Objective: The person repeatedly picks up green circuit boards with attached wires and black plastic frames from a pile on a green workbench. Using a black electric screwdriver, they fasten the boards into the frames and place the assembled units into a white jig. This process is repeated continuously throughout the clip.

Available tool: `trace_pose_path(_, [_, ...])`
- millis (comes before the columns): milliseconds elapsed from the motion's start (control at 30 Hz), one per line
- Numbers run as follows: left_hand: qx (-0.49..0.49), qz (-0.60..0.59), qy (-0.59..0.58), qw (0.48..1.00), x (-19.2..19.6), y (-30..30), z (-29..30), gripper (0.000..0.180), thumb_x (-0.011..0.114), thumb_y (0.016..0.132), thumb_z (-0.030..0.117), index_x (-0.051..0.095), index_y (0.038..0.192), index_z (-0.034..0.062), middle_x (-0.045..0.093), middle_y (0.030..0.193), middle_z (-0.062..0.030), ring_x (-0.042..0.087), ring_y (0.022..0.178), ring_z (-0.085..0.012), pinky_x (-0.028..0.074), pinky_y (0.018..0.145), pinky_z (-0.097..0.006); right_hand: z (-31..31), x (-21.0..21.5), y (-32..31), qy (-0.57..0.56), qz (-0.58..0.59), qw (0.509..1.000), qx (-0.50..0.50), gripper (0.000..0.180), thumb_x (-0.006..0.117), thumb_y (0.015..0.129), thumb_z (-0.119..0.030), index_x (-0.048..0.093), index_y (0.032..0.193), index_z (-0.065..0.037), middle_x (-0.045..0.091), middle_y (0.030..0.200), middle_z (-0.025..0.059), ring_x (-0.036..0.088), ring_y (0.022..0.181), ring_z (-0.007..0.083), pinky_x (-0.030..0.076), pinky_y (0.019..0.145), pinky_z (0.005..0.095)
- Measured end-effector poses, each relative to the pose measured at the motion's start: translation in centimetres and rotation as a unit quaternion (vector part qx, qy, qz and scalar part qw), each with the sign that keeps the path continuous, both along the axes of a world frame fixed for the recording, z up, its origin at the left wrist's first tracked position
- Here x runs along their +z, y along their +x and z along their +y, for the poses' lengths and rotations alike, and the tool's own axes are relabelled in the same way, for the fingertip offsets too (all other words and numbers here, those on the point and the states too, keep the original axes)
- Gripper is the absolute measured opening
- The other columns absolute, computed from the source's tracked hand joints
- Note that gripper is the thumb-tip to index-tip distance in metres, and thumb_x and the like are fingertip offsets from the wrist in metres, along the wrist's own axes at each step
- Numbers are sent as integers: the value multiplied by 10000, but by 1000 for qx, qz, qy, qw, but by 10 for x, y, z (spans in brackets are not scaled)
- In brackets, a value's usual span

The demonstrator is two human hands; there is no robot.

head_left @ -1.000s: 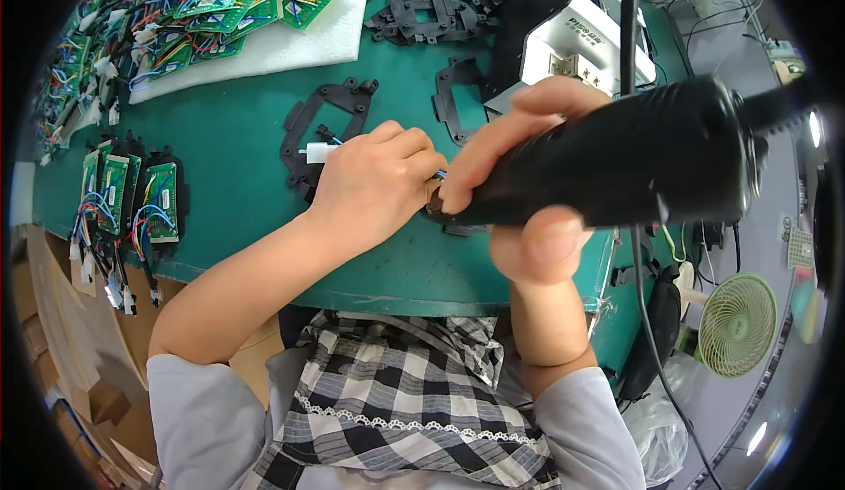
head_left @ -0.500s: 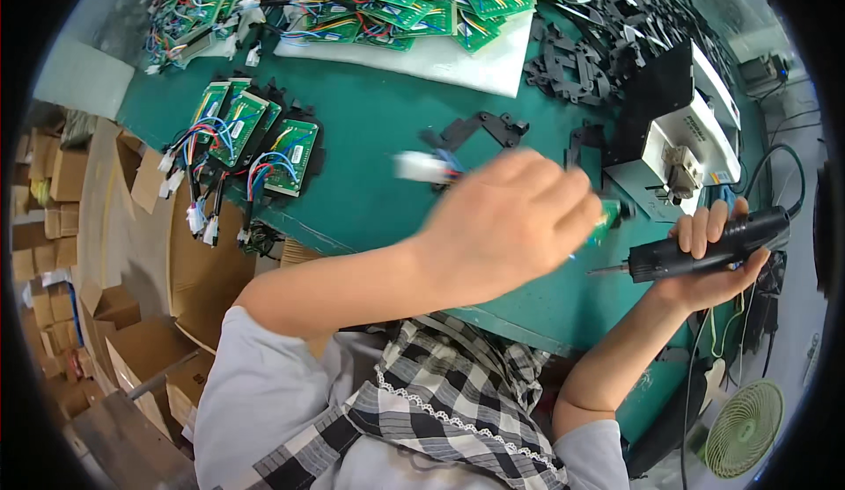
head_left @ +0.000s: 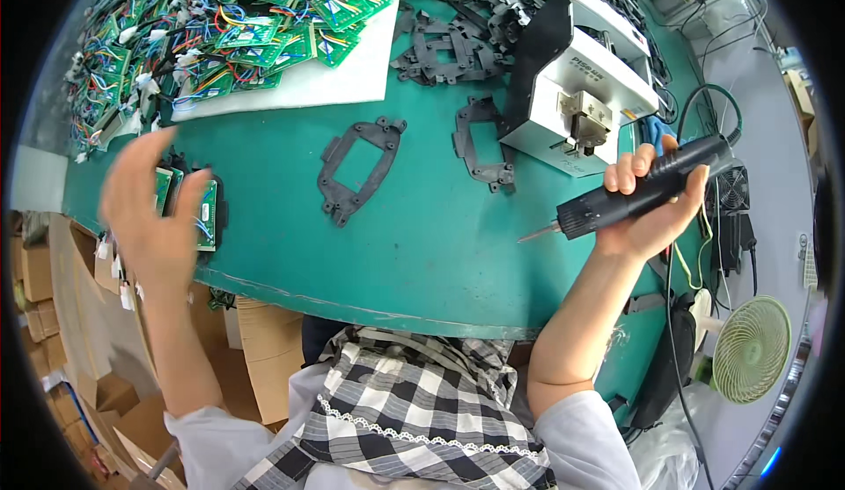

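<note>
At the left, my left hand (head_left: 151,226) hovers over a group of green circuit boards (head_left: 208,213) seated in black plastic frames; its thumb and fingers are apart and nothing shows between them. The hand hides most of that group, and white connectors dangle past the table edge beside it. My right hand (head_left: 641,231) grips a black electric screwdriver (head_left: 600,211), whose thin bit points left above the table. Between the hands lie two bare black plastic frames, one near the middle (head_left: 330,182) and another (head_left: 460,142) beside the white-and-black box-shaped machine (head_left: 563,94).
Many wired green boards (head_left: 255,32) are heaped at the back left, partly on a white foam sheet (head_left: 352,85). Black frames (head_left: 444,50) pile up at the back. A cable (head_left: 738,111) runs from the screwdriver. A green fan (head_left: 751,349) stands right; cardboard boxes (head_left: 40,270) stand left.
My left hand has swung from the middle of the table to the boards at the left. The view has shifted rightward. My right hand still holds the screwdriver.
</note>
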State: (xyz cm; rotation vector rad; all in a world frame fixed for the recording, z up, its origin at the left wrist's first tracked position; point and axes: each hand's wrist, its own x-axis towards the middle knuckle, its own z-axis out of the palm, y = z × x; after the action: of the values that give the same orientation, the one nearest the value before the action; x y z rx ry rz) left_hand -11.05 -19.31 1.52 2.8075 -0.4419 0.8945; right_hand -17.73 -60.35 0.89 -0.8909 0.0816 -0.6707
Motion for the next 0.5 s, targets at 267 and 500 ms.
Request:
trace_pose_path(267, [-245, 60, 142, 957, -39, 113, -165, 209, 617, 850, 289, 658, 868, 86, 638, 882, -63, 605, 882, -242, 441, 801, -370, -2, -11, -3, -3, 28, 1000, -12, 492, 450, 940, -512, 530, 1110, -58, 517, 663, 90, 488, 492, 186, 419, 470, 340])
trace_pose_path(500, [-89, 108, 136, 981, -58, 157, -214, 478, 613, 810, 551, 679, 821, 78, 665, 844, -92, 628, 868, -263, 458, 770, -413, -7, -8, -6, 4, 21, 1000, -19, 496, 472, 935, -500, 535, 1085, -32, 498, 694, 90, 442, 514, 169, 371, 489, 298])
